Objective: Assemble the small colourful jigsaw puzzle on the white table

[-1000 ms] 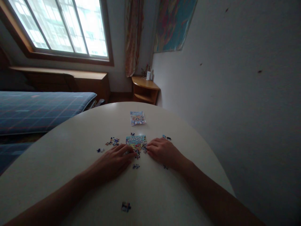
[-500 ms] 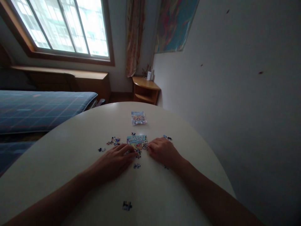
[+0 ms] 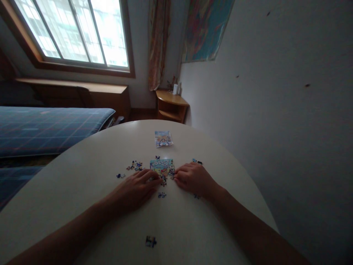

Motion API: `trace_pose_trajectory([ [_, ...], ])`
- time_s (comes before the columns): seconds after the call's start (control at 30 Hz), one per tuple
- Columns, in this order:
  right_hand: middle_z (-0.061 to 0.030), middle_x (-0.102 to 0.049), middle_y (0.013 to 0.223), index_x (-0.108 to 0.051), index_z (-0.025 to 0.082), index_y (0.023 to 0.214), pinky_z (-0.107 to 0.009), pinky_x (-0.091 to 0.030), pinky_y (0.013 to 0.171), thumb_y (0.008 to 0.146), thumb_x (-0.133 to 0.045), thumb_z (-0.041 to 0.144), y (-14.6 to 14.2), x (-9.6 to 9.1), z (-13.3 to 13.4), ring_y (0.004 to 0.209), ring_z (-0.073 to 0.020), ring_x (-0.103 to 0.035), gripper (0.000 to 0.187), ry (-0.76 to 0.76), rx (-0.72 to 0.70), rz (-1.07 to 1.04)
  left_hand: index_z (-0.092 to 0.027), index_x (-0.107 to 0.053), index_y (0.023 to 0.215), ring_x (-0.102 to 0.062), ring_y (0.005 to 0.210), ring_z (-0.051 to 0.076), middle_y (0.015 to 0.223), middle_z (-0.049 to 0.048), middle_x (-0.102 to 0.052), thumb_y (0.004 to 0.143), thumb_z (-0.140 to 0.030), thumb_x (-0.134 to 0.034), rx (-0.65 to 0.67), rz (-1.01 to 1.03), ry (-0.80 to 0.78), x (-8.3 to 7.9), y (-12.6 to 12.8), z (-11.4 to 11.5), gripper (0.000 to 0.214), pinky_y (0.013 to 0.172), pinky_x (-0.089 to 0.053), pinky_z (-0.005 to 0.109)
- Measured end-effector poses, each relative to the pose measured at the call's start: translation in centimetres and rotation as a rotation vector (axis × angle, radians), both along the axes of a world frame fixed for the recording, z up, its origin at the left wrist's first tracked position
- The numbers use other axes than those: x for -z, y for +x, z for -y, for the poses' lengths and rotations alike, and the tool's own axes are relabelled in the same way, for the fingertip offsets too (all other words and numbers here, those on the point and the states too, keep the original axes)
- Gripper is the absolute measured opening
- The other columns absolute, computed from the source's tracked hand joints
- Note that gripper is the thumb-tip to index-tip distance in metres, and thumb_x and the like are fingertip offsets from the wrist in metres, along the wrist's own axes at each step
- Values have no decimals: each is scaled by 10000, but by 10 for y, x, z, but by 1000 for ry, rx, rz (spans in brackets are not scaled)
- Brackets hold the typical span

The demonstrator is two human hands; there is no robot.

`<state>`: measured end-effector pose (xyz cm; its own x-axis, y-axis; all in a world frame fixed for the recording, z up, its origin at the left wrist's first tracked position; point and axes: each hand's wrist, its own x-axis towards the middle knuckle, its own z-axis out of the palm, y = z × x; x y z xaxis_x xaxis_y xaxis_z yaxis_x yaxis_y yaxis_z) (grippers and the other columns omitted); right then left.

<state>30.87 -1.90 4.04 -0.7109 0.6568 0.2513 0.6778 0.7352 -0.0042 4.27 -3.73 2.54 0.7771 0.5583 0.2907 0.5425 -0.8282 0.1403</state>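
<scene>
Partly joined puzzle (image 3: 162, 163) on white desk (image 3: 204, 235); left hand (image 3: 143, 181), right hand (image 3: 191, 177) flanking it; loose pieces (image 3: 138, 165) around.

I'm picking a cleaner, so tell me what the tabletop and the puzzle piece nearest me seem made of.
Tabletop: perhaps laminate or painted wood; smooth, pale, faintly glossy. Puzzle piece: probably printed cardboard, judging by its flat, tabbed shape; finish unclear.

Lettering on the round table (image 3: 198, 232). Puzzle picture (image 3: 162, 163), set inward from the far edge: large pale capitals across its upper border, slightly blurred, apparently "BLUEY"; the smaller line beneath is illegible. Packet (image 3: 163, 139), nearer the far edge: blue-toned heading along its top, too small to read.
</scene>
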Motion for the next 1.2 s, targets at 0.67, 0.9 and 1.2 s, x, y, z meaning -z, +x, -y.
trace_pose_trajectory([
  [0.67,1,-749,1000,-747,220,923,-316,-484,827,888,-627,237,1,7,-2,900,-181,-678,126,-70,16,-82,-222,-559,1215,-551,1082,235,1218,86,-568,966,-151,-448,5,-27,-7,1,-1,0,282,905,-531,418],
  [0.9,-2,-747,989,-746,215,897,-314,-491,829,877,-635,218,1,5,-1,890,-175,-680,113,-85,19,-127,-228,-548,1248,-546,1101,241,1231,85,-564,967,-154,-450,4,-36,-13,0,0,-1,307,915,-526,431],
  [1.2,-48,-698,1102,-720,213,1004,-321,-513,895,900,-636,269,12,6,-3,984,-178,-653,146,-215,55,-297,-228,-573,1220,-560,1087,224,1214,82,-582,954,-140,-456,0,11,-5,-1,-2,1,303,920,-523,390],
])
